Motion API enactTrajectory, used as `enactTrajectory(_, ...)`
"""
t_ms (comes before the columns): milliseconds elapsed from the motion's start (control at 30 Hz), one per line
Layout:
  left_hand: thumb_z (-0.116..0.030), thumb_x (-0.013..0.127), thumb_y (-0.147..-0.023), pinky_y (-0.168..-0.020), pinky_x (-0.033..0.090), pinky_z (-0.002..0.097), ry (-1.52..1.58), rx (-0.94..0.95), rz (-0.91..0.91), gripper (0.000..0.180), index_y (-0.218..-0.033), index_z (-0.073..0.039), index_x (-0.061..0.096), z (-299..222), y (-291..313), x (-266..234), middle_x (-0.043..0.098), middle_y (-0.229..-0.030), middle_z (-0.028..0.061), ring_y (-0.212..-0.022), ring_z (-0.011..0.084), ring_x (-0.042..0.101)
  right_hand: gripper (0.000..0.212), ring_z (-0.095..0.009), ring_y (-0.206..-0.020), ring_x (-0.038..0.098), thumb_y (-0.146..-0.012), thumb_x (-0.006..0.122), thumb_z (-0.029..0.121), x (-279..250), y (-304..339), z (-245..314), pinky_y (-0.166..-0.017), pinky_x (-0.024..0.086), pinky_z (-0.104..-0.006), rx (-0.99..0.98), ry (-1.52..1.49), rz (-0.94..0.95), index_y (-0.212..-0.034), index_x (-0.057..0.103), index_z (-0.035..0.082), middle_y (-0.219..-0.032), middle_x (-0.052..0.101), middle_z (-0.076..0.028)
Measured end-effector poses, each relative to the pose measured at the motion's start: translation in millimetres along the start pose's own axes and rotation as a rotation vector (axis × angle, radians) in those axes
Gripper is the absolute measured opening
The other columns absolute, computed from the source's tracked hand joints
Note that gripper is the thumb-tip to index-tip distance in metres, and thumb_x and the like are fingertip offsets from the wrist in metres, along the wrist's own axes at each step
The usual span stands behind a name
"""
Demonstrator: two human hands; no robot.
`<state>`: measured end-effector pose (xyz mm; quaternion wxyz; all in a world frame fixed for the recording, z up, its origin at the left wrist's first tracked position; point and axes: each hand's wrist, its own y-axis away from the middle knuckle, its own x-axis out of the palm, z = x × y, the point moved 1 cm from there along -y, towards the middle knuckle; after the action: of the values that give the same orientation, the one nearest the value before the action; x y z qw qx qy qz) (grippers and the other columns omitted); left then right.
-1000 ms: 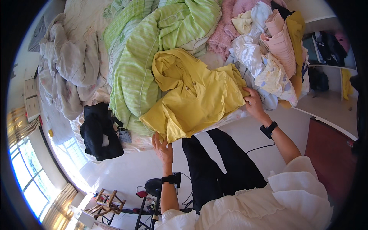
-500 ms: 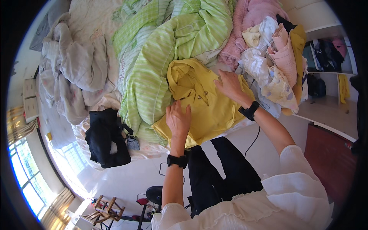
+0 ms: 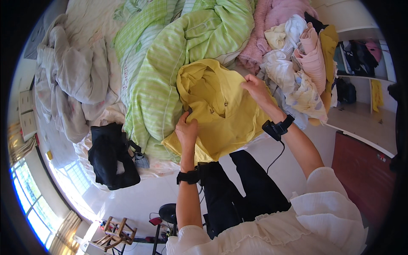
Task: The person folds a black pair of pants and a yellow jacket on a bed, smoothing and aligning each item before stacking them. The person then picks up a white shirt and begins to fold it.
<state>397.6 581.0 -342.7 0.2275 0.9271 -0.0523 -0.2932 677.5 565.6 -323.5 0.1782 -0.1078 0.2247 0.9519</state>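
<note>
A yellow hooded top lies at the bed's near edge, its hood spread and standing up in folds. Two small metal fittings show near the hood's opening. My left hand pinches the cloth on the left side, below the hood. On the right, my right hand grips the cloth between thumb and fingers, so the fabric is pulled taut between the two hands. Both wrists wear black bands.
A green striped quilt lies just behind the top. White and pink clothes are heaped at right, beside a pink fluffy blanket. Left are a black bag-like bundle and a grey blanket. Open shelves stand far right.
Both hands have gone from resting loosely over the yellow top to gripping its cloth. The hood is raised and spread wider.
</note>
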Motion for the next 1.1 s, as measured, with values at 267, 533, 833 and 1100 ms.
enactTrajectory(267,-0.03,0.065,-0.071,-0.072,0.047,0.0313,0.102,-0.107,0.177,0.047,-0.102,0.006,0.063,14,-19,-2,0.068,-0.086,0.0148,-0.081,0.0227,0.064,0.028,-0.014,-0.069,0.053,-0.077,0.062,0.026,3,-13,-14,-0.063,0.042,-0.0294,0.073,0.155,0.005,-0.089,0.059,0.001,-0.072,0.057,-0.005)
enactTrajectory(533,-0.052,0.065,-0.068,-0.074,0.047,0.0393,-0.084,-0.174,0.166,0.06,-0.089,0.003,0.066,0,-63,24,0.067,-0.085,0.0186,-0.083,0.0344,0.063,0.059,-0.033,-0.104,0.057,-0.071,0.067,0.045,34,-45,4,-0.086,0.045,-0.0379,-0.115,0.799,-0.042,-0.11,0.059,0.0,-0.111,0.059,-0.021)
enactTrajectory(833,-0.037,0.071,-0.072,-0.073,0.047,0.0347,0.003,-0.338,0.031,0.048,-0.093,0.005,0.063,12,-69,30,0.065,-0.093,0.0119,-0.082,0.0226,0.061,0.029,-0.015,-0.061,0.05,-0.083,0.058,0.027,54,-74,11,-0.059,0.041,-0.0322,-0.151,0.27,0.167,-0.093,0.054,0.0,-0.07,0.055,-0.008)
enactTrajectory(1100,-0.02,0.056,-0.084,-0.082,0.046,0.0329,0.82,-0.422,0.366,0.031,-0.107,0.0,0.056,-16,-47,-8,0.061,-0.099,0.0095,-0.092,0.0208,0.059,0.022,-0.009,-0.064,0.041,-0.092,0.051,0.023,11,-41,64,-0.058,0.037,-0.0264,-0.351,0.189,0.043,-0.09,0.05,0.001,-0.069,0.046,-0.001)
